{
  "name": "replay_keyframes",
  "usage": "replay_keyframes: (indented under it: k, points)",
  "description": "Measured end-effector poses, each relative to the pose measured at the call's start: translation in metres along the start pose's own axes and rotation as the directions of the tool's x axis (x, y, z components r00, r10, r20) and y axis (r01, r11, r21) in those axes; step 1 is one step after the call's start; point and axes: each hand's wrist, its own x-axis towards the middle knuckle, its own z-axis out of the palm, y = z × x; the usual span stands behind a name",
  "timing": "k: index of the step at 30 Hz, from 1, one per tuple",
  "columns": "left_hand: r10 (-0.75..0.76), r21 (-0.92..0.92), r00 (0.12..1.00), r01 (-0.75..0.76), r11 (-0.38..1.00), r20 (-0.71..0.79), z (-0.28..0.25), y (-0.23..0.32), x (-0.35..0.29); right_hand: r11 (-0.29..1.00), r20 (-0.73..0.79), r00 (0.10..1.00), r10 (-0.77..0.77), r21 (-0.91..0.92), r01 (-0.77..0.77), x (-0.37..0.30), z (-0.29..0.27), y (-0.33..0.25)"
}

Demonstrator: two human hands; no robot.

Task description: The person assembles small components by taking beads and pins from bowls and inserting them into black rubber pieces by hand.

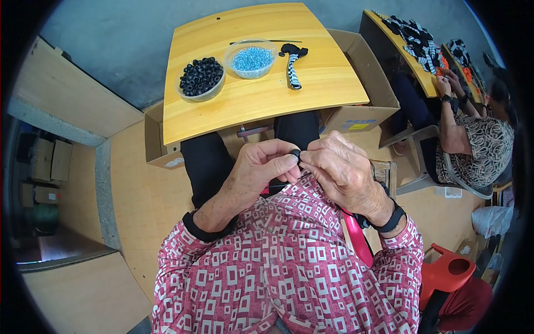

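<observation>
Over my lap, in front of the table edge, both hands meet on a small black ring-shaped piece (296, 153). My left hand (261, 167) pinches it between thumb and forefinger. My right hand (342, 170) is closed at its other side, fingertips pressed together; part of the piece is hidden behind them. On the yellow table (222, 119) stands a clear bowl of similar black pieces (201, 77). Beside it is a clear bowl of tiny light-blue beads (252, 58). To their right lies a black-and-white striped fabric strip (293, 72) with a black top.
A thin dark rod (267, 41) lies behind the bowls. Cardboard boxes (364, 67) stand beside and under the table. At right, another person (473, 139) sits at a table with striped fabric pieces (414, 42). A red plastic stool (448, 273) is at lower right.
</observation>
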Motion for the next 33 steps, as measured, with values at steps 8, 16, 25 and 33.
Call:
replay_keyframes:
  k: [8, 16, 25, 33]
  points:
    - [-0.016, 0.009, 1.000, 0.016, 1.000, 0.005, -0.001, -0.003, 0.001, 0.971, 0.024, 0.997, 0.075, 0.224, -0.079, -0.004, 0.004, 0.015]
    - [-0.042, 0.173, 0.998, 0.034, 0.984, 0.041, -0.002, -0.006, -0.002, 0.919, 0.068, 0.993, 0.094, 0.377, -0.113, -0.017, 0.010, 0.027]
    - [-0.253, 0.433, 0.945, 0.144, 0.890, 0.205, -0.017, -0.003, -0.006, 0.855, 0.365, 0.920, 0.139, 0.424, -0.298, -0.021, 0.016, 0.014]
    - [-0.379, 0.529, 0.893, 0.206, 0.823, 0.243, -0.033, -0.025, -0.011, 0.911, 0.364, 0.931, -0.006, 0.386, -0.145, -0.055, 0.053, 0.013]
